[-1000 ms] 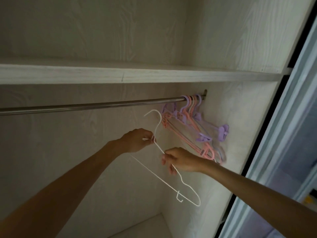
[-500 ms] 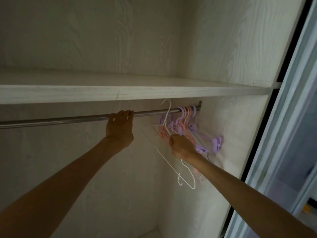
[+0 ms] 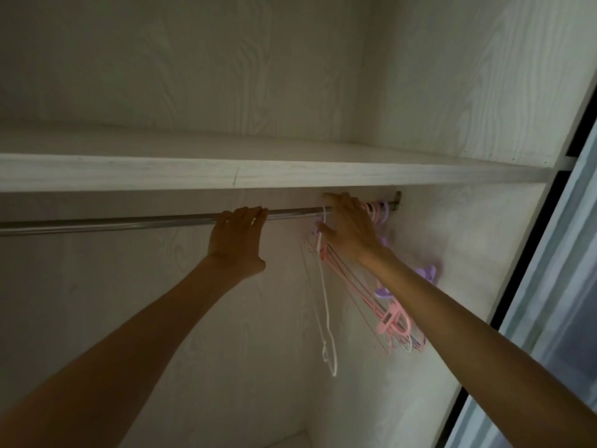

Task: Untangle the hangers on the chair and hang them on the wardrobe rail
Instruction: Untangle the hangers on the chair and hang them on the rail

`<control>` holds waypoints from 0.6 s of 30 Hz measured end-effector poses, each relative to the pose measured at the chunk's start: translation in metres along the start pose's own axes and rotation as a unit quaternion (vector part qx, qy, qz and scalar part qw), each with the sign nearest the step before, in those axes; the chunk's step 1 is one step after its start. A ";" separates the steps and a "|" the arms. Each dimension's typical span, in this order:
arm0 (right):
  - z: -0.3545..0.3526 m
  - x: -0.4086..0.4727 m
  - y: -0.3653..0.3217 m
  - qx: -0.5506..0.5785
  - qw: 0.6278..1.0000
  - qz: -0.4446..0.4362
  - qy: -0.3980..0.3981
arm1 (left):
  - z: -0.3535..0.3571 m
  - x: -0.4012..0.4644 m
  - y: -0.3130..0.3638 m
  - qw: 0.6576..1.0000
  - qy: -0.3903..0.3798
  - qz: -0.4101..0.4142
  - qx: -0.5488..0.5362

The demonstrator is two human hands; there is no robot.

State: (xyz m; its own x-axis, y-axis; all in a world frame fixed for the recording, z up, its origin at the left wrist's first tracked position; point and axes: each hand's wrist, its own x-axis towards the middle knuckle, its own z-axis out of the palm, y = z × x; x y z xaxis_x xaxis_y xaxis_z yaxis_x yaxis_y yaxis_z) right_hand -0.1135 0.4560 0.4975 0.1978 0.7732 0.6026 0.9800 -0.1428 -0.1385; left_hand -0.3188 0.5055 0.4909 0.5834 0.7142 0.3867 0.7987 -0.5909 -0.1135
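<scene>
The metal wardrobe rail (image 3: 129,223) runs under the shelf. My left hand (image 3: 237,232) grips the rail, its fingers hooked over the top. A thin white wire hanger (image 3: 324,286) hangs from the rail with its hook over the bar. My right hand (image 3: 350,229) is at that hook, fingers over the rail and thumb against the hanger's neck. Just right of it, pink hangers (image 3: 365,295) and purple clip hangers (image 3: 426,273) hang bunched at the rail's right end, partly hidden by my right forearm.
A white shelf board (image 3: 290,173) sits just above the rail. The wardrobe's right side wall (image 3: 468,240) is close behind the hangers. A sliding door frame (image 3: 549,286) stands at the far right. The chair is out of view.
My right hand lifted the white hanger from chest height up to the rail and its hook now sits over the bar. My left hand let go of the hanger and took hold of the rail.
</scene>
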 end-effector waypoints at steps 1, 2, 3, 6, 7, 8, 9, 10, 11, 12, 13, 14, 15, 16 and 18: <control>0.003 0.009 0.003 -0.040 0.999 -0.017 -0.026 | 0.001 0.000 0.000 1.000 0.001 -0.005 -0.004; 0.009 0.016 0.005 -0.069 0.996 -0.027 -0.053 | 0.003 -0.001 0.000 1.000 0.002 -0.010 -0.009; 0.014 0.022 0.008 -0.088 0.993 -0.037 -0.069 | 0.003 0.000 0.000 1.000 0.006 -0.013 -0.014; 0.022 0.027 0.020 -0.115 0.990 -0.058 -0.053 | 0.000 0.001 0.000 1.000 0.005 -0.011 -0.023; 0.022 0.027 0.024 -0.118 0.990 -0.063 -0.047 | 0.000 0.001 0.000 1.000 0.001 -0.011 -0.026; 0.020 0.026 0.029 -0.119 0.990 -0.067 -0.045 | -0.001 0.000 0.000 0.999 -0.001 -0.012 -0.030; 0.018 0.026 0.034 -0.120 0.989 -0.072 -0.043 | -0.001 0.000 0.001 0.999 -0.002 -0.014 -0.032; 0.015 0.025 0.039 -0.121 0.989 -0.073 -0.044 | -0.001 0.000 0.001 0.999 -0.002 -0.016 -0.033; 0.013 0.026 0.046 -0.124 0.988 -0.074 -0.048 | 0.000 -0.001 0.002 0.999 -0.007 -0.020 -0.035; 0.011 0.026 0.053 -0.128 0.988 -0.075 -0.052 | 0.000 -0.002 0.003 0.999 -0.014 -0.023 -0.037; 0.009 0.027 0.060 -0.133 0.987 -0.078 -0.053 | 0.001 -0.002 0.003 0.999 -0.016 -0.025 -0.039; 0.008 0.027 0.066 -0.134 0.986 -0.081 -0.053 | 0.001 -0.002 0.004 0.999 -0.017 -0.028 -0.040; 0.006 0.028 0.069 -0.129 0.987 -0.084 -0.053 | 0.001 -0.002 0.004 0.999 -0.014 -0.030 -0.042; 0.004 0.029 0.072 -0.124 0.987 -0.086 -0.056 | 0.000 -0.003 0.004 0.998 -0.013 -0.032 -0.043; 0.001 0.031 0.073 -0.122 0.987 -0.088 -0.063 | 0.001 -0.003 0.004 0.998 -0.010 -0.035 -0.043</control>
State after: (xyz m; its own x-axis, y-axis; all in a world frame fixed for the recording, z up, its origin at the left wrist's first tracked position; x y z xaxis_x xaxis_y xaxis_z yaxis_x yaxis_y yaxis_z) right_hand -0.0358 0.4700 0.5053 0.0354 0.8680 0.4954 0.9781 -0.1319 0.1612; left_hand -0.3167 0.5013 0.4883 0.5309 0.7613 0.3723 0.8220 -0.5694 -0.0078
